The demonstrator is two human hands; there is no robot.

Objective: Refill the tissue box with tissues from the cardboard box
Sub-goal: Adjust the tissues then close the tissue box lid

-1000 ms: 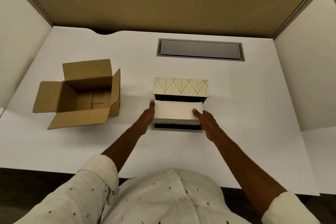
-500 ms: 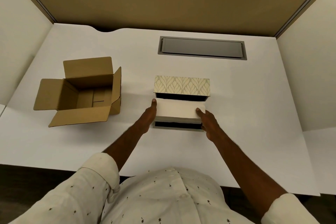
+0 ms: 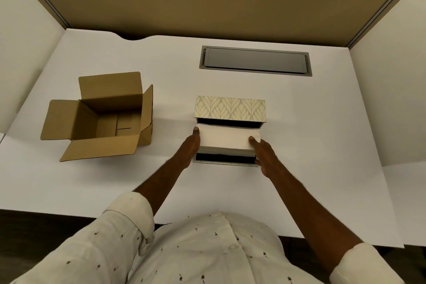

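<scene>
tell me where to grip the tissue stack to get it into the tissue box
Grip the tissue stack by its two short ends, one hand from each side, as the left hand and right hand do. It is long, flat and floppy, and the tissue box opens upward.

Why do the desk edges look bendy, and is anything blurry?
Head view: the wide lens bows the white desk edges; lighting is soft and warm, with a faint shadow beside the cardboard box. The tissue stack, left hand and right hand look sharp; the shirt at the bottom is slightly soft.
</scene>
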